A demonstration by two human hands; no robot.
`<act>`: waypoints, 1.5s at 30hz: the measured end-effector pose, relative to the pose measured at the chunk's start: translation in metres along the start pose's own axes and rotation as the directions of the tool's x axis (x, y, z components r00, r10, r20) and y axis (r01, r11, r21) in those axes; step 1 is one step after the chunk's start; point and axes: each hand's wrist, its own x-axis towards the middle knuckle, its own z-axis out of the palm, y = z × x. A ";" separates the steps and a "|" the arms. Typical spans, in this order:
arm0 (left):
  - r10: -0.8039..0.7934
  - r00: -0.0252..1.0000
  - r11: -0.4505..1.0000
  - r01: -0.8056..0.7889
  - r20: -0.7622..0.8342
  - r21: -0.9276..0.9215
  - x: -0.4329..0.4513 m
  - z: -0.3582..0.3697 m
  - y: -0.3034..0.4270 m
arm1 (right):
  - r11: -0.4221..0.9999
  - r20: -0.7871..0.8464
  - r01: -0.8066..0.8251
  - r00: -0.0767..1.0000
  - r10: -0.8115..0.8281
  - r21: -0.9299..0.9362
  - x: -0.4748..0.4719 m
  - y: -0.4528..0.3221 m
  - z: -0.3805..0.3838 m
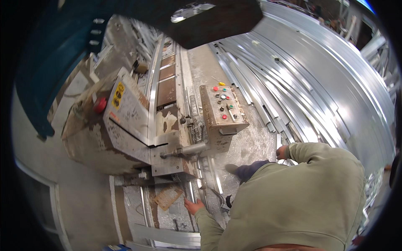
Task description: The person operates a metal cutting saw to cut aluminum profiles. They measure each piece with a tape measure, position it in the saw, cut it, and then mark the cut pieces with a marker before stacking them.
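Note:
My left hand (194, 206) is at the lower middle, its fingers apart beside the narrow metal rails (191, 191) of a cutting machine's bed. Nothing shows in its grasp. My right hand (282, 152) reaches out on the other side, fingers curled at the near ends of long aluminium profiles (279, 141); whether it grips one is not clear. Left of centre stands the worn machine housing (128, 109) with a slotted metal guard and a red knob (100, 104). A control box (223, 105) with coloured buttons stands between the machine and the profiles.
Many silvery profiles (260, 91) lie in a pile at the right. A dark, blurred machine part (216, 25) hangs across the top, with a blue-green cover (40, 78) at the left. A metal cylinder (194, 147) juts from the machine. A wide profile (166, 233) lies at the bottom.

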 end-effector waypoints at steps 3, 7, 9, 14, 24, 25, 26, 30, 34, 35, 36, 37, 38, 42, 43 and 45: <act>-0.011 0.998 1.000 0.009 0.059 0.029 -0.013 -0.008 -0.018 | 0.999 -0.077 -0.046 0.996 0.048 0.028 -0.014 0.016 0.009; -0.167 0.974 0.982 0.150 0.155 0.116 -0.037 -0.014 -0.056 | 0.990 -0.170 -0.087 0.980 0.104 0.108 -0.009 0.037 0.005; -0.280 0.938 0.956 0.254 0.202 0.145 -0.053 -0.013 -0.075 | 0.992 -0.217 -0.057 0.973 0.080 0.114 -0.003 0.047 -0.001; -0.265 0.949 0.947 0.224 0.169 0.229 -0.112 0.010 -0.091 | 0.980 -0.197 -0.011 0.979 0.051 0.198 0.019 0.066 -0.022; -0.338 0.816 0.941 0.284 0.469 0.184 -0.134 0.072 0.030 | 0.936 -0.135 -0.015 0.989 0.067 0.352 0.070 0.183 -0.021; -0.280 0.830 0.956 0.195 0.482 0.220 -0.130 0.080 0.045 | 0.921 -0.057 -0.090 0.991 0.120 0.378 0.075 0.197 -0.017; -0.222 0.842 0.961 0.104 0.492 0.255 -0.125 0.088 0.058 | 0.923 -0.068 -0.068 0.993 0.101 0.380 0.081 0.212 -0.015; -0.099 0.812 0.978 -0.027 0.575 0.208 -0.091 0.121 0.104 | 0.853 -0.008 -0.198 0.973 0.230 0.482 0.095 0.254 -0.014; -0.078 0.709 0.965 -0.123 0.701 0.231 -0.052 0.148 0.132 | 0.623 -0.105 -0.182 0.913 0.395 0.761 0.085 0.263 -0.013; -0.065 0.686 0.961 -0.151 0.725 0.230 -0.042 0.156 0.138 | 0.562 -0.107 -0.172 0.897 0.428 0.809 0.080 0.260 -0.012; -0.053 0.660 0.958 -0.180 0.750 0.225 -0.032 0.163 0.143 | 0.460 -0.063 -0.170 0.892 0.449 0.872 0.074 0.258 -0.010; -0.040 0.632 0.953 -0.209 0.774 0.220 -0.023 0.172 0.148 | 0.421 -0.061 -0.165 0.879 0.473 0.892 0.067 0.257 -0.009; -0.025 0.600 0.946 -0.245 0.800 0.214 -0.013 0.180 0.154 | 0.372 -0.054 -0.157 0.865 0.499 0.915 0.058 0.253 -0.004; 0.032 0.438 0.905 -0.395 0.899 0.160 0.028 0.213 0.180 | 0.142 -0.002 -0.117 0.765 0.643 0.983 -0.004 0.228 0.038; 0.042 0.405 0.891 -0.429 0.913 0.149 0.037 0.219 0.187 | 0.110 0.011 -0.115 0.739 0.674 0.987 -0.021 0.221 0.051; 0.054 0.341 0.866 -0.484 0.939 0.126 0.053 0.235 0.202 | -0.075 0.134 -0.116 0.675 0.726 0.990 -0.049 0.214 0.073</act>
